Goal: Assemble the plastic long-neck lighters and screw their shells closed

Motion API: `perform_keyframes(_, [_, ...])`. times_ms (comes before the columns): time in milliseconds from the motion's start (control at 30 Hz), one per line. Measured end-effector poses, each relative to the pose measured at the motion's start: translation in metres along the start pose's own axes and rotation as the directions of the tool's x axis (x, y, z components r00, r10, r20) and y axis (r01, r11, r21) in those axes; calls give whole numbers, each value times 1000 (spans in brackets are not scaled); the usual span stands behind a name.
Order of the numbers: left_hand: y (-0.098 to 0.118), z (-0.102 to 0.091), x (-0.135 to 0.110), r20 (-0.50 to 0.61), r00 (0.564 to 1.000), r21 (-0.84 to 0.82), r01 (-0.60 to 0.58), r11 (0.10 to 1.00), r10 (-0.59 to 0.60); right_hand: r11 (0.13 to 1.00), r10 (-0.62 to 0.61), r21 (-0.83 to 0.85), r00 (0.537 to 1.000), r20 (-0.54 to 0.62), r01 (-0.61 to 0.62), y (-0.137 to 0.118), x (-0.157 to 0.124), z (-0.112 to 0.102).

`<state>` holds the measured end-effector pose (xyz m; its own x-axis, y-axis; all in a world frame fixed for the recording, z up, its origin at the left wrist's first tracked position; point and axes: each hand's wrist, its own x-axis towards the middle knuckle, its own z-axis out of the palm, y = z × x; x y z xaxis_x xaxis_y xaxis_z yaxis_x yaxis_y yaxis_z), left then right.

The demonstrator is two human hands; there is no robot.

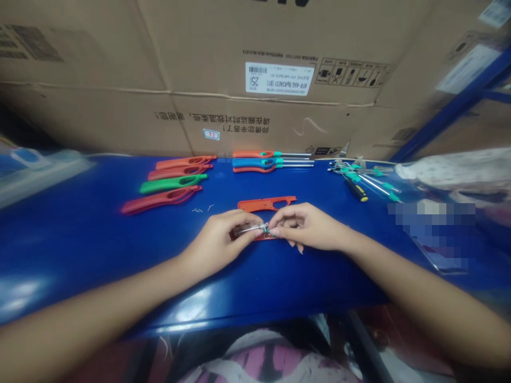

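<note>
Between the thumb and fingers of my left hand (217, 236) is a clear, tube-like lighter fuel tank (248, 229), pointing to the right. My right hand (313, 227) is closed in a pinch at the tank's right end, where a small teal part (266, 230) shows. The fingertips partly hide this joint. Under both hands lies an orange lighter shell half (268, 238), mostly covered. Just beyond them, another orange shell half (255, 204) with a trigger opening rests on the blue table (191, 298).
Several coloured handle shells (171, 183) lie at left, near small screws (197, 210). Long-nosed lighters (255, 162) lie at the back. Metal lighter tubes (375, 183) and a black-yellow screwdriver (356, 190) are at right. A cardboard box (215, 101) stands behind; a clear plastic bag (435, 255) lies right.
</note>
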<state>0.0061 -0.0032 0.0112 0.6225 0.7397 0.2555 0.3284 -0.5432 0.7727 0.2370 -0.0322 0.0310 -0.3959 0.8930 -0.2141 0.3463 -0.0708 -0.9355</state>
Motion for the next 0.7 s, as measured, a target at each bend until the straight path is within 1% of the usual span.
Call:
perform_keyframes(133, [0, 0, 0, 4, 1000, -3, -22, 1000, 22, 1000, 1, -10, 1000, -7, -1, -1, 0, 2])
perform_keyframes(267, [0, 1, -1, 7, 1000, 6, -19, 1000, 18, 1000, 7, 8, 1000, -18, -7, 0, 0, 2])
perform_keyframes(400, [1, 1, -2, 4, 1000, 12, -27, 1000, 27, 1000, 5, 17, 999, -50, -4, 1, 1, 4])
perform_keyframes(567, [3, 1, -3, -18, 997, 32, -68, 997, 69, 1000, -1, 26, 997, -80, 3, 2, 2, 6])
perform_keyframes(700, [2, 2, -4, -39, 993, 56, -110, 992, 113, 998, -39, 41, 995, -97, 43, 5, 1, 7])
